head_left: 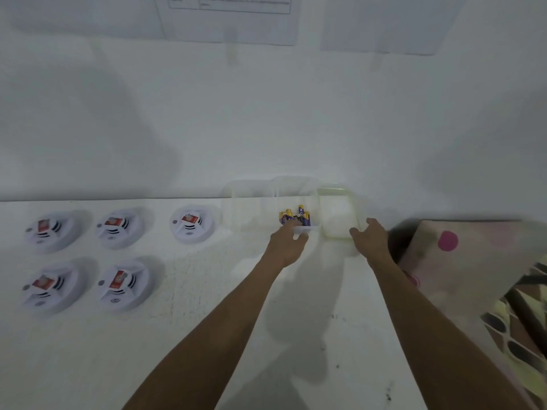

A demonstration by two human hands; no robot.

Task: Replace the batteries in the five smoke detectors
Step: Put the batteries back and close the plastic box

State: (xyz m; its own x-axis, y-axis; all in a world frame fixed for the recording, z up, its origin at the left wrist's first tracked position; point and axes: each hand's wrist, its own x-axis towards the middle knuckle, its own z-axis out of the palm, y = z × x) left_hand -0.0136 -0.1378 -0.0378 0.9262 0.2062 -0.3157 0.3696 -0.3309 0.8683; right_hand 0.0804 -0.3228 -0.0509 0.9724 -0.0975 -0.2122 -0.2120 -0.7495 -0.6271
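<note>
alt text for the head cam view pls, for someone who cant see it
A person's left hand grips the front lip of a clear container holding purple and gold batteries, while the right hand touches a green-rimmed container beside it. Five white smoke detectors sit to the left on the white table.

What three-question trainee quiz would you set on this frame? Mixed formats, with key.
1. True or false: all five smoke detectors lie left of the battery container.
2. How are the detectors laid out? A) three behind, two in front; B) one row of five; C) stacked.
3. Which hand holds the green-rimmed lid?
Key: 1 true; 2 A; 3 the right hand.
</note>
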